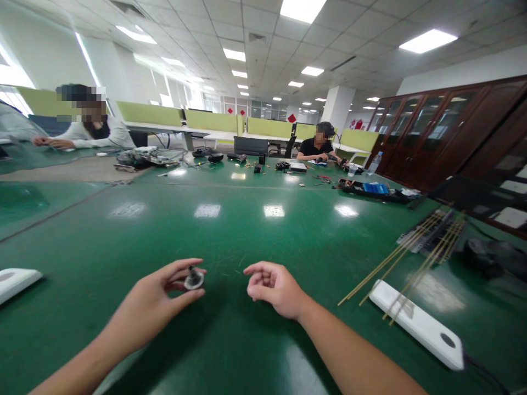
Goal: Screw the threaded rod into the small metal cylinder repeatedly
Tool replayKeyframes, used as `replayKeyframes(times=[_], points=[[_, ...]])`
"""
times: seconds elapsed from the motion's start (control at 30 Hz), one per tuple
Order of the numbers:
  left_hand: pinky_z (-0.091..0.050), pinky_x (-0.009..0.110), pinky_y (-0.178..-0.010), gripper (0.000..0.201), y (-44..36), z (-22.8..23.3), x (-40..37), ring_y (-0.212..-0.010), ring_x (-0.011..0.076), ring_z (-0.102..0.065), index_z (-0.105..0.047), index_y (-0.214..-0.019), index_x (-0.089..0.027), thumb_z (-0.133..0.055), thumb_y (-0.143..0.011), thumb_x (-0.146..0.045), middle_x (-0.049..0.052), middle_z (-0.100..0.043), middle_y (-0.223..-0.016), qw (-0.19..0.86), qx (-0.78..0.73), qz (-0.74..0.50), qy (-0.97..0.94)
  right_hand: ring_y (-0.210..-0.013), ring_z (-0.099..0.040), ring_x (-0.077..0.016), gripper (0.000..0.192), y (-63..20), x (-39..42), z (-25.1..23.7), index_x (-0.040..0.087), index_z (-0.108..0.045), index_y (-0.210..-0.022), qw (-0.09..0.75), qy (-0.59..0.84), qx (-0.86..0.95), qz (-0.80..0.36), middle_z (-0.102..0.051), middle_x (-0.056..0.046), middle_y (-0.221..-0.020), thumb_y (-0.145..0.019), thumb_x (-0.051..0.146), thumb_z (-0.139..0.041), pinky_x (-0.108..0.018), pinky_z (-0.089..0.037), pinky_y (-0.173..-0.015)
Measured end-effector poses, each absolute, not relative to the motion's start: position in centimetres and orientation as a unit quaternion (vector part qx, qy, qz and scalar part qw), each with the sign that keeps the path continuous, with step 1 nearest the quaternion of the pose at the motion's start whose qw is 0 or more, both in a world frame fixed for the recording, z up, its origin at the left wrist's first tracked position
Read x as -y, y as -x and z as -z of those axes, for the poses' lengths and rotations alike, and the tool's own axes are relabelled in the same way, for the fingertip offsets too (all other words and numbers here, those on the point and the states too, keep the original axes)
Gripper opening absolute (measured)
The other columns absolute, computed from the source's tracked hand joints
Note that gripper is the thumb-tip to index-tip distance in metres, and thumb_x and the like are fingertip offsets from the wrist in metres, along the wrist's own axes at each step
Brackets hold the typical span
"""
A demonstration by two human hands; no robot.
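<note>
A small metal piece with a round flange and a dark stub (194, 279) sits between the fingers and thumb of my left hand (164, 291). It is too small for me to tell its exact kind. My right hand (276, 289) hovers a short way to the right over the green table (230, 230). Its fingers are loosely curled with a gap to the thumb, and I see nothing in them.
A white power strip (415, 323) lies right, with thin brass-coloured rods (395, 258) across it. Another white strip (18, 282) is at left. Electronic parts and cables (146, 157) and a black tray (374, 191) lie farther back. Two people sit across the table.
</note>
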State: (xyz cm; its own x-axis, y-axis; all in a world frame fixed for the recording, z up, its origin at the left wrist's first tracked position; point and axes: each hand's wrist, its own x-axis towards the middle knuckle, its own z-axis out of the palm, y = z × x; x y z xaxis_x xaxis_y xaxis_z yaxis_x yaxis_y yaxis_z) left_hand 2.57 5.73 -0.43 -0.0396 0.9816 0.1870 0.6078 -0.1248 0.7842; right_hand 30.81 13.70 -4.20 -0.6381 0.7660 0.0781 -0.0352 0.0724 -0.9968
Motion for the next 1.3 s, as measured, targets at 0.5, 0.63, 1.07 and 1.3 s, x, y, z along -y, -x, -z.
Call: replayKeyframes(times=[0.5, 0.63, 1.07, 1.3], points=[[-0.048, 0.032, -0.099, 0.049, -6.7, 5.8, -11.4, -0.107, 0.0184, -0.065, -0.057, -0.13, -0.034, -0.074, -0.084, -0.037, -0.002, -0.069, -0.118, 0.254, -0.534, -0.313, -0.744, -0.071, -0.061, -0.0104, 0.066, -30.4, -14.5, 4.9, 0.029, -0.043, -0.135, 0.329, 0.407, 0.767, -0.372, -0.063, 0.0, -0.107, -0.077, 0.01, -0.065, -0.03, -0.049, -0.077], [-0.048, 0.03, -0.099, 0.058, -7.0, 5.9, -11.4, -0.104, 0.0161, -0.065, -0.052, -0.133, -0.036, -0.076, -0.081, -0.029, -0.005, -0.07, -0.111, 0.266, -0.529, -0.319, -0.74, -0.071, -0.061, -0.0102, 0.06, -30.3, -14.4, 4.9, 0.029, -0.049, -0.13, 0.318, 0.402, 0.776, -0.369, -0.063, 0.001, -0.106, -0.076, 0.011, -0.068, -0.03, -0.049, -0.078], [-0.046, 0.033, -0.099, 0.057, -7.3, 5.5, -10.8, -0.104, 0.0171, -0.062, -0.045, -0.138, -0.036, -0.069, -0.087, -0.032, -0.003, -0.066, -0.112, 0.267, -0.495, -0.313, -0.766, -0.073, -0.061, -0.0141, 0.039, -30.2, -13.7, 4.4, 0.025, -0.062, -0.117, 0.299, 0.392, 0.801, -0.338, -0.066, 0.0, -0.094, -0.08, 0.018, -0.069, -0.029, -0.048, -0.074], [-0.046, 0.034, -0.1, 0.057, -7.2, 5.6, -10.6, -0.106, 0.0184, -0.061, -0.041, -0.142, -0.034, -0.064, -0.09, -0.034, 0.0, -0.064, -0.113, 0.273, -0.483, -0.29, -0.78, -0.072, -0.06, -0.0139, 0.015, -30.2, -13.7, 3.8, 0.023, -0.07, -0.095, 0.29, 0.372, 0.82, -0.323, -0.066, 0.001, -0.084, -0.08, 0.021, -0.071, -0.027, -0.045, -0.071]])
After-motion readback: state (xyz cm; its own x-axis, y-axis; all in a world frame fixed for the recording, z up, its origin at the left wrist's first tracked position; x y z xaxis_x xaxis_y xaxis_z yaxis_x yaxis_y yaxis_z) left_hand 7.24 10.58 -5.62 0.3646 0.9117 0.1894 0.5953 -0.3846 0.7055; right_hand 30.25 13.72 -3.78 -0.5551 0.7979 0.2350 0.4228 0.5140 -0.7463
